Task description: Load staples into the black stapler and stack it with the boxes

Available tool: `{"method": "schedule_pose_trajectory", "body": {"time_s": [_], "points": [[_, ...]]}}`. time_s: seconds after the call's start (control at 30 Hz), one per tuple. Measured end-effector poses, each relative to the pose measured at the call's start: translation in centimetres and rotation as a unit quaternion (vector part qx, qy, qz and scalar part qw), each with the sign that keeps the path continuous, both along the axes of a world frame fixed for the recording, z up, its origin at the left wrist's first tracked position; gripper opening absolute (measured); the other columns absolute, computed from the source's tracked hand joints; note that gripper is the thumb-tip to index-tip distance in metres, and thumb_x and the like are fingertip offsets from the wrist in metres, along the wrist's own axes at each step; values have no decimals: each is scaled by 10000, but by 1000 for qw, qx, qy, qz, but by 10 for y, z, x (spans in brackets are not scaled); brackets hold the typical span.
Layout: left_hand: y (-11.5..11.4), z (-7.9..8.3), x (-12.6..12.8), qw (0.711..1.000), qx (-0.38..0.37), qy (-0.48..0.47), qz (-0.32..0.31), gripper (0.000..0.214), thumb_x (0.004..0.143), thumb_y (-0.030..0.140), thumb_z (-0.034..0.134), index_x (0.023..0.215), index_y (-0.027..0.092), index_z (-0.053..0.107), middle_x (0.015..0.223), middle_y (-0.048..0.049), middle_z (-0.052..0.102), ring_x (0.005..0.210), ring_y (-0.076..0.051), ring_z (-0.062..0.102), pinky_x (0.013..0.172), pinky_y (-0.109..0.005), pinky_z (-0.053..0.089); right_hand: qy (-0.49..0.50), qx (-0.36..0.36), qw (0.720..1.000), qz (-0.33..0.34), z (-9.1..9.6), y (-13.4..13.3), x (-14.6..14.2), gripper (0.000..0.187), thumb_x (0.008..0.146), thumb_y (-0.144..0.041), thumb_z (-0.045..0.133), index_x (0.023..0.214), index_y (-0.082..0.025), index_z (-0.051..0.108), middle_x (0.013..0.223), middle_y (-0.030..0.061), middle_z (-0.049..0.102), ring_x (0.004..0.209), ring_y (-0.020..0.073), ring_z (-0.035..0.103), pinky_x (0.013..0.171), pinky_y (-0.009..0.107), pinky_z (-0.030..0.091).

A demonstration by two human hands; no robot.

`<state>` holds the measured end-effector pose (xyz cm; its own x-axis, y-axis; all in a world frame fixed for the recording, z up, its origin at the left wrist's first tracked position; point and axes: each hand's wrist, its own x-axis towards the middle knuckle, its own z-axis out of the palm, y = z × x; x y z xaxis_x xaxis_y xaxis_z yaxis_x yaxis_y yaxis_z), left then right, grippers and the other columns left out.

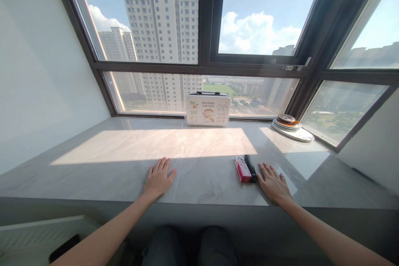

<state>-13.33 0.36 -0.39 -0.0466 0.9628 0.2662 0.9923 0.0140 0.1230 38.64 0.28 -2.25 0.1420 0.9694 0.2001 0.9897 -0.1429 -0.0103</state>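
Observation:
My left hand [158, 178] lies flat and open on the grey stone window sill [118, 174], fingers stretched toward the glass. My right hand [274, 183] also rests flat and open on the sill, holding nothing. Just left of its fingers lie a small red box [243, 169] and a black stick-shaped object [250, 168], side by side and touching. A white case [208, 110] with cartoon pictures and a dark handle stands upright against the window at the back middle.
A stack of round plates [291, 128] sits at the back right corner of the sill. Dark-framed windows [204, 66] close off the far side; a white wall [37, 75] stands on the left. My knees [190, 247] are under the sill's front edge.

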Motion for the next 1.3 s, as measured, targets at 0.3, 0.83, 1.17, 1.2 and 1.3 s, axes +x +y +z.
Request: {"method": "schedule_pose_trajectory", "body": {"time_s": [0.3,0.83,1.17,1.2,1.3], "points": [[-7,-1,0,1000,0,-3,1,653,982,580,278,1552,265,305,1656,-61,235,1524,-269,174,1211,-514,97,-3,9,1000,4,1,-1,-1,635,1002,-503,199,1593,-272,218,1661,19,202,1519,252,159,1189,497,165],[-11,1,2,1000,-4,4,6,664,979,576,295,1558,252,295,1652,-70,247,1520,-281,180,1206,-516,107,7,12,1000,4,-2,2,1,641,990,-528,217,1583,-287,245,1653,18,229,1515,259,177,1196,499,147],[-11,-1,4,1000,6,13,8,650,986,558,292,1561,254,291,1651,-67,249,1523,-267,173,1210,-505,115,15,22,1000,10,-2,2,2,634,994,-539,213,1581,-301,243,1655,23,226,1513,264,187,1189,508,165],[-11,-1,5,1000,6,13,8,650,985,554,295,1560,251,293,1650,-69,251,1522,-268,174,1209,-505,116,16,24,1000,10,-2,1,2,634,994,-541,213,1580,-302,244,1654,24,228,1512,266,189,1188,510,167],[-11,1,5,1000,3,15,8,648,985,550,297,1558,247,300,1646,-71,263,1518,-272,186,1207,-505,124,18,27,999,9,-1,2,2,632,993,-542,219,1576,-301,257,1651,25,237,1511,267,190,1188,509,168]]}}
